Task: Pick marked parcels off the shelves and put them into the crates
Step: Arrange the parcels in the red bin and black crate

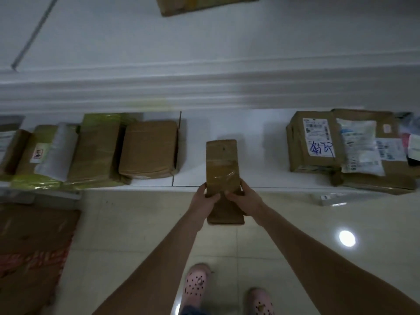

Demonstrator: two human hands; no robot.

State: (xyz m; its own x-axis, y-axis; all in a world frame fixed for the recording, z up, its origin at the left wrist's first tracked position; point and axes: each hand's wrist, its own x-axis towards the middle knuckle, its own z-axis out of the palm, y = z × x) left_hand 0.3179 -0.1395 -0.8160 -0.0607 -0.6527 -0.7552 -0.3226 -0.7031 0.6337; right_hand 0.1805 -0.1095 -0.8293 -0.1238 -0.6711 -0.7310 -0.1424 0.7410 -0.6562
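White shelf (250, 144): parcel (221, 162) between hands (204, 200) (244, 197)

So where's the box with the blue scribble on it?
The scribbled box sits on the white shelf, right side of the head view, just left of a plastic mailer.

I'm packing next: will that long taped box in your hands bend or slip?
Probably stiff: the long box shows straight edges, though left hand and right hand grip only its near half. Its glossy tape may be slick. Held outstretched, it seems light.
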